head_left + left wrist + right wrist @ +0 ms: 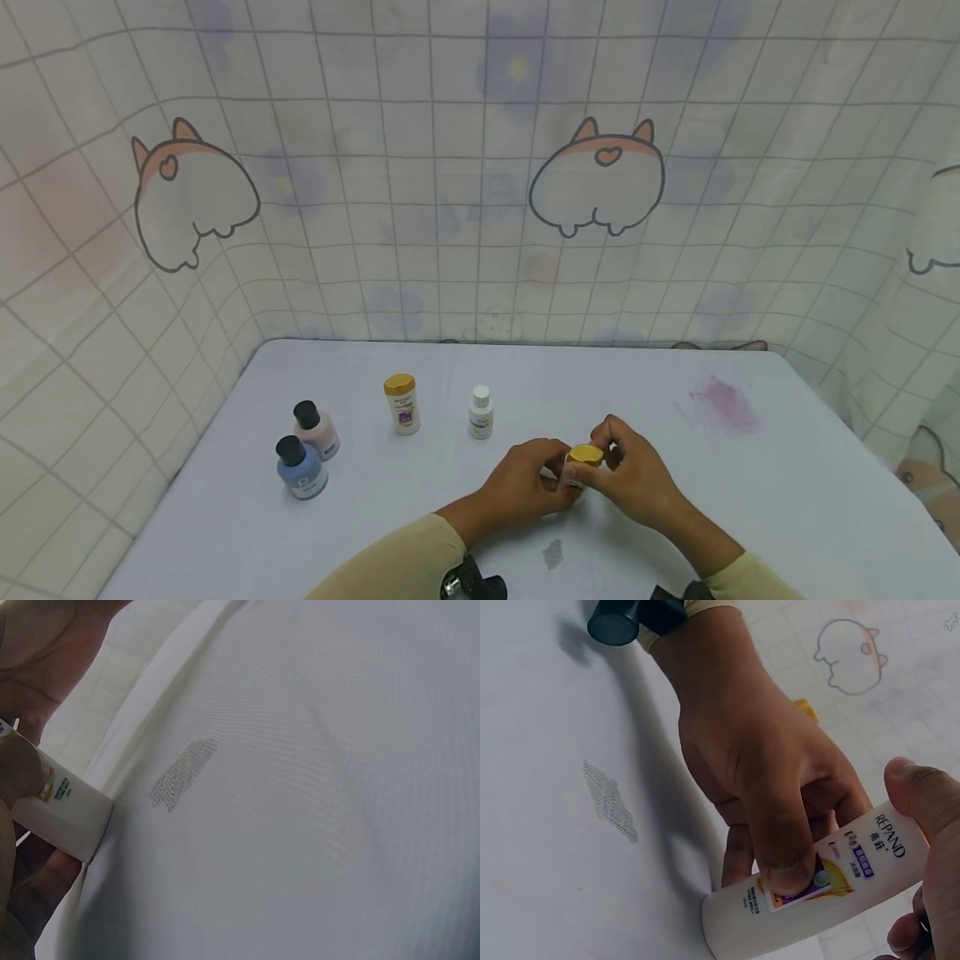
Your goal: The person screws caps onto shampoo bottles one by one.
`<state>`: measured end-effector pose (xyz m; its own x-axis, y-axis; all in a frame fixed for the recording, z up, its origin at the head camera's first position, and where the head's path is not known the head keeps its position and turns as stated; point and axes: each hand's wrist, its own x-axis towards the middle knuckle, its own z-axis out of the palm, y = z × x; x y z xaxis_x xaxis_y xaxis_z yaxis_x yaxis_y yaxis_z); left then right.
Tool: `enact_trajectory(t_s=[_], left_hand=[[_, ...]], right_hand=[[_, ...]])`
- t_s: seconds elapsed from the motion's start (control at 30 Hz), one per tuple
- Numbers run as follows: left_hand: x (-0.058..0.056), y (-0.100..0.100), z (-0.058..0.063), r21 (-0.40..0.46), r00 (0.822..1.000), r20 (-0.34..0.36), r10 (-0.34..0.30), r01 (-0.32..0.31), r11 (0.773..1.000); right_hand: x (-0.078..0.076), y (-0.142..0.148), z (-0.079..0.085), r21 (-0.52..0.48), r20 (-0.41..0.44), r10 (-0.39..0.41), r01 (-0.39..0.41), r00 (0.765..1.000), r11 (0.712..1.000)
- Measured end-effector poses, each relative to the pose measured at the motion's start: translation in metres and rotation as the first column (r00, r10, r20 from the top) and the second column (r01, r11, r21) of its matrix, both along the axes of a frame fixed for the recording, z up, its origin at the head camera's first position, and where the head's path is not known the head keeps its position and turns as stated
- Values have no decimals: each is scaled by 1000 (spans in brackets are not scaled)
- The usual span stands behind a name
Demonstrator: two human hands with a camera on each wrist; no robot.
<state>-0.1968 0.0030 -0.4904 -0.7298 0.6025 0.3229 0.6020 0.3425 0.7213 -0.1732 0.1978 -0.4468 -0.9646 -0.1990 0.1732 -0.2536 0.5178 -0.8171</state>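
Observation:
A white bottle with a yellow cap [585, 455] is between both hands, near the table's front middle. The left hand [528, 482] grips its body, with the thumb [784, 851] across the coloured label. At the cap end, the right hand [633, 473] pinches the bottle with thumb and curled fingers. Seen from the right wrist, the white bottle [870, 855] tilts, its base by the tabletop; the label reads "REPAND". The left wrist view shows the bottle's lower end [75, 817] between the left hand's thumb and fingers; its cap is hidden there.
Another yellow-capped bottle [404, 406] and a small white bottle [481, 414] stand behind the hands. At the left are a pink bottle [321, 435] and a blue bottle [303, 475], both black-capped. The white tabletop has a pink stain [726, 404] and a grey patch [552, 554].

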Motion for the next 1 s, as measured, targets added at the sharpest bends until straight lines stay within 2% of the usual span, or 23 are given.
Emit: enact_trajectory(t_s=[0.57, 0.77, 0.87, 1.0], left_hand=[[0, 0, 1, 6, 1000, 1, 18, -18, 1000], [1, 1, 0, 14, 1000, 8, 30, -30, 999], [1, 1, 0, 12, 999, 20, 28, -29, 1000], [0, 1, -1, 3, 1000, 15, 21, -21, 1000]], right_hand=[[9, -13, 3, 47, -41, -136, 138, 990, 989], [11, -7, 0, 47, -8, -121, 121, 993, 992], [12, -1, -1, 63, -38, -86, 88, 996, 994], [11, 5, -3, 79, -108, -1, 10, 994, 997]])
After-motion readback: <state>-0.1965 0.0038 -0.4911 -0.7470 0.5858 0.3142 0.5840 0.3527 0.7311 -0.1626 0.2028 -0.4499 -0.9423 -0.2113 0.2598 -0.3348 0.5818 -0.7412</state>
